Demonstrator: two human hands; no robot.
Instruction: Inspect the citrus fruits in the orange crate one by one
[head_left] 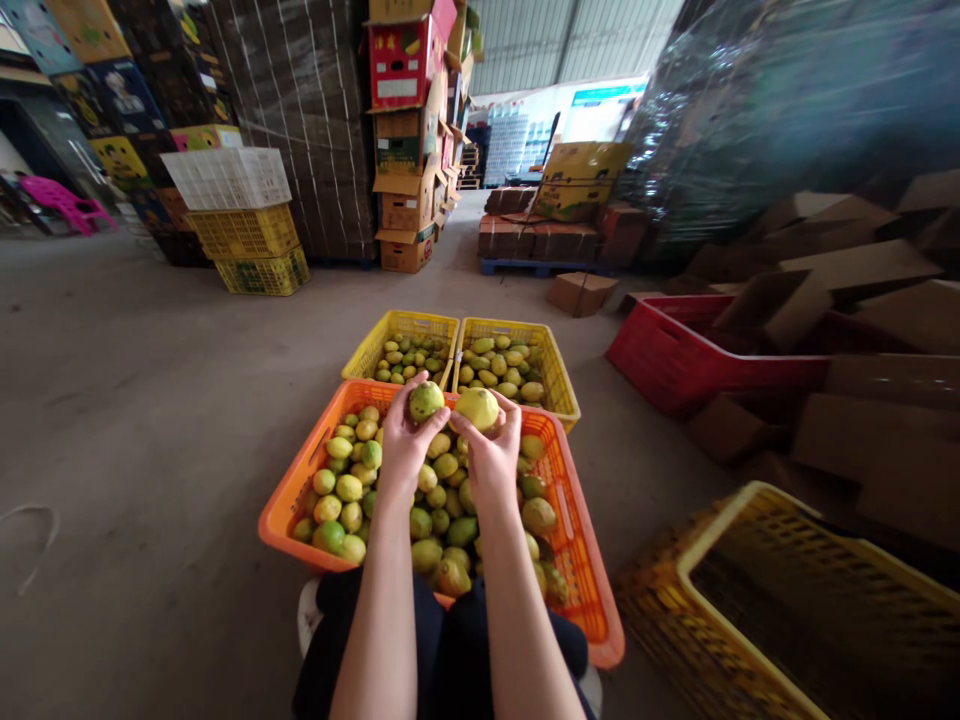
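my left hand (403, 440) pinches a small, round, green-yellow fruit (426, 400), and my right hand (496, 446) pinches a bigger, roundish, pale yellow fruit (476, 408). the 2 fruits are side by side, above the far side of an orange plastic crate (591, 560). beyond it, a left yellow plastic crate (365, 345) is nearer to my left hand, a right yellow plastic crate (565, 375) to my right hand. the fruits' long axes i cannot tell.

- My left hand (403, 445) and my right hand (496, 455) are bare.
- My arms (384, 620) are bare too.
- My pants (466, 640) are very dark, almost black.
- White bits (308, 615) peek out beside my pants, too hidden to tell what they are.
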